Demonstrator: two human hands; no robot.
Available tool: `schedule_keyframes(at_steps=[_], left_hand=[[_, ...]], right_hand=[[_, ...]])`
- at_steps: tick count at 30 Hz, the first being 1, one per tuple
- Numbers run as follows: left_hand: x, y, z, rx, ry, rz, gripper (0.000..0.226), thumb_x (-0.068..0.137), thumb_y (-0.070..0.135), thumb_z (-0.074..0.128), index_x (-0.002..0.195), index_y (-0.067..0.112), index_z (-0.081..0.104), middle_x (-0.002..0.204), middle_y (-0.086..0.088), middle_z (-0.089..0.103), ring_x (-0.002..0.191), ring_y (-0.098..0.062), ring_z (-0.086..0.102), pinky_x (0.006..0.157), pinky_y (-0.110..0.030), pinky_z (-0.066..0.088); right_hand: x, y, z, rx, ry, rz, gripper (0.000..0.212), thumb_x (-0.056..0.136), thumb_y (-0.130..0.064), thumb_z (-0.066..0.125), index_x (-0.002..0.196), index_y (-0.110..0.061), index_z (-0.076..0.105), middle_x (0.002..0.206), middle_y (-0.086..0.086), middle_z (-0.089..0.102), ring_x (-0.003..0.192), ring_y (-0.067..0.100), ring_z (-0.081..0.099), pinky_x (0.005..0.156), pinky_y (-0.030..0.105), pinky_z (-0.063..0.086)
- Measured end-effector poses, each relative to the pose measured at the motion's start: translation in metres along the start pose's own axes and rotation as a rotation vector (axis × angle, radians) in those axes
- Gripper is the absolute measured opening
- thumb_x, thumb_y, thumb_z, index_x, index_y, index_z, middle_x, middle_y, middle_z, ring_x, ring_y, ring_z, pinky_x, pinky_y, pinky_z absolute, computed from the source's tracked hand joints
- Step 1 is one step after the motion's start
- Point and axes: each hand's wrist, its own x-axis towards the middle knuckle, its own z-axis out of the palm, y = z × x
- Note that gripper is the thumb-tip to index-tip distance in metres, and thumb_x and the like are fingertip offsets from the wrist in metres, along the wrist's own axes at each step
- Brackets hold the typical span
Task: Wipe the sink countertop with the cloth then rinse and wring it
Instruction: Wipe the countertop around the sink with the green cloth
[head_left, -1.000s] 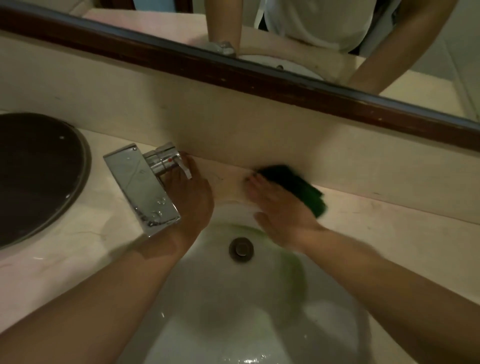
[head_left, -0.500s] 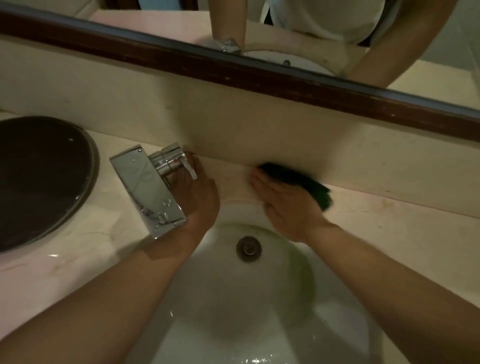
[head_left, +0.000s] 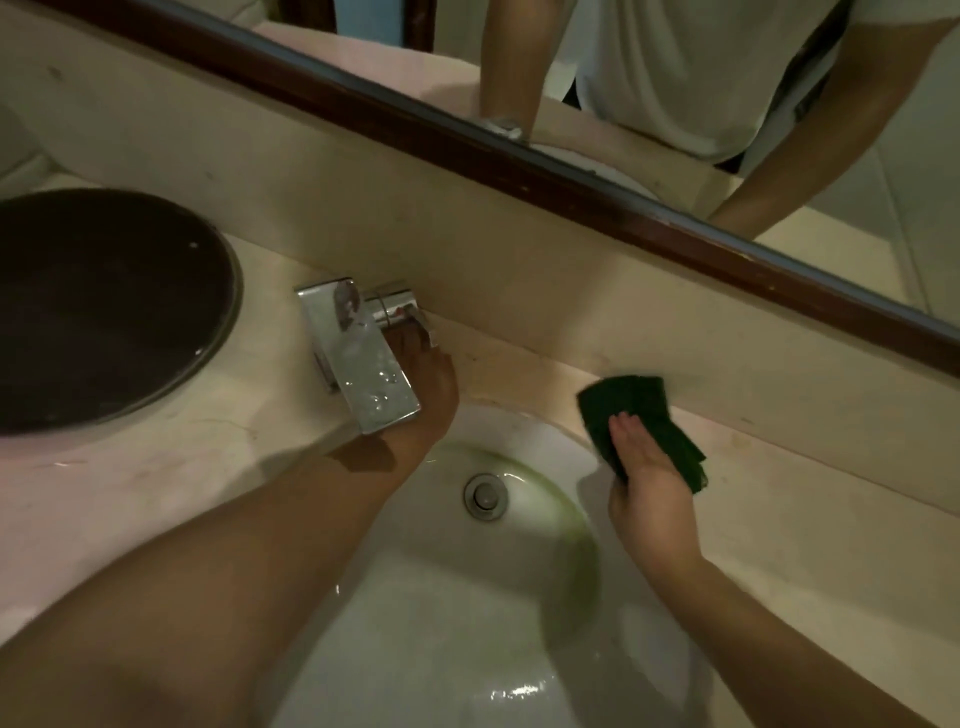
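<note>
Two hands work well apart over the sink (head_left: 415, 597), whose bowl holds only a film of water and greenish staining round the drain (head_left: 485, 494). Right hand (head_left: 647, 488) presses flat, fingers straight, on the green cloth (head_left: 639, 410), which lies on the tabletop (head_left: 810, 519) against the back wall; a stroke past the rim could drop it into the bowl. Left hand (head_left: 428, 384) reaches beneath the faucet (head_left: 358, 358), grip hidden; nudging the lever risks splashing. Dark round dish (head_left: 104, 312), left: contents indiscernible.
</note>
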Motion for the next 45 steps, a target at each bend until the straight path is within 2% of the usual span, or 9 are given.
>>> schedule_keyframes(at_steps=[5,9,14,18,23,26,31,38,45], left_hand=[[-0.005,0.001,-0.005,-0.018,-0.097,-0.011,0.051,0.072,0.014,0.070,0.115,-0.012,0.062,0.116,-0.030,0.063,0.101,-0.040,0.066,0.097,-0.040,0.042],[-0.002,-0.004,0.001,0.039,-0.100,0.075,0.043,0.077,0.015,0.041,0.096,-0.010,0.070,0.101,-0.031,0.067,0.085,-0.041,0.068,0.088,-0.046,0.032],[-0.005,-0.005,0.002,0.054,-0.127,0.138,0.043,0.072,0.017,0.039,0.085,-0.009,0.071,0.094,-0.032,0.067,0.078,-0.040,0.068,0.085,-0.044,0.032],[-0.005,-0.005,0.002,0.057,-0.084,0.111,0.031,0.063,0.016,0.066,0.082,-0.008,0.071,0.096,-0.032,0.066,0.079,-0.041,0.068,0.086,-0.044,0.039],[-0.007,-0.007,-0.002,0.099,0.022,0.120,0.040,0.054,0.008,0.082,0.087,-0.010,0.068,0.093,-0.034,0.065,0.086,-0.041,0.061,0.083,-0.044,0.033],[-0.007,0.001,-0.011,0.197,-0.032,0.194,0.037,0.067,0.024,0.064,0.090,-0.002,0.075,0.092,-0.024,0.072,0.081,-0.032,0.071,0.085,-0.038,0.033],[-0.001,-0.011,0.007,0.183,-0.163,0.101,0.045,0.089,0.019,0.038,0.121,-0.001,0.063,0.110,-0.021,0.068,0.100,-0.031,0.066,0.096,-0.041,0.040],[-0.005,-0.013,-0.004,0.426,-0.081,0.245,0.040,0.086,0.019,0.058,0.120,0.000,0.065,0.114,-0.019,0.068,0.097,-0.030,0.066,0.084,-0.039,0.050],[-0.003,-0.001,-0.015,0.398,-0.164,0.038,0.055,0.094,0.022,0.042,0.143,-0.004,0.038,0.149,-0.025,0.036,0.130,-0.040,0.042,0.101,-0.048,0.014]], right_hand=[[0.047,-0.077,-0.036,0.536,0.054,0.226,0.046,0.083,0.009,0.052,0.115,-0.017,0.070,0.104,-0.011,0.070,0.093,0.000,0.064,0.086,0.004,0.042],[0.094,-0.107,-0.043,0.925,-0.062,0.353,0.042,0.087,0.005,0.048,0.104,-0.029,0.066,0.096,-0.007,0.069,0.095,0.013,0.067,0.082,0.029,0.057],[0.092,-0.089,-0.003,0.366,0.025,0.439,0.030,0.082,-0.012,0.063,0.110,-0.021,0.063,0.107,0.000,0.062,0.102,0.021,0.060,0.082,0.028,0.047],[0.075,-0.088,0.022,-0.029,0.186,-0.138,0.027,0.059,0.008,0.068,0.082,-0.008,0.067,0.082,0.011,0.061,0.074,0.031,0.056,0.063,0.037,0.047],[0.092,-0.090,0.047,-0.105,-0.002,-0.396,0.051,0.075,-0.003,0.069,0.125,-0.005,0.063,0.128,0.013,0.064,0.118,0.032,0.060,0.109,0.039,0.037],[0.093,-0.095,0.057,-0.230,-0.229,-0.412,0.062,0.096,-0.016,0.044,0.152,-0.010,0.019,0.160,0.006,0.021,0.148,0.024,0.020,0.121,0.036,0.009],[0.115,-0.108,0.053,0.091,-0.300,-0.546,0.061,0.092,-0.006,0.049,0.150,-0.005,0.028,0.156,0.013,0.031,0.145,0.026,0.029,0.119,0.030,0.018],[0.121,-0.095,0.056,0.087,-0.211,-0.636,0.056,0.092,-0.016,0.047,0.147,-0.005,0.038,0.152,0.010,0.041,0.137,0.023,0.043,0.112,0.032,0.030],[0.068,0.028,0.005,-0.116,-0.313,-0.386,0.062,0.094,-0.025,0.038,0.153,-0.019,0.022,0.159,0.003,0.027,0.143,0.020,0.032,0.117,0.033,0.023]])
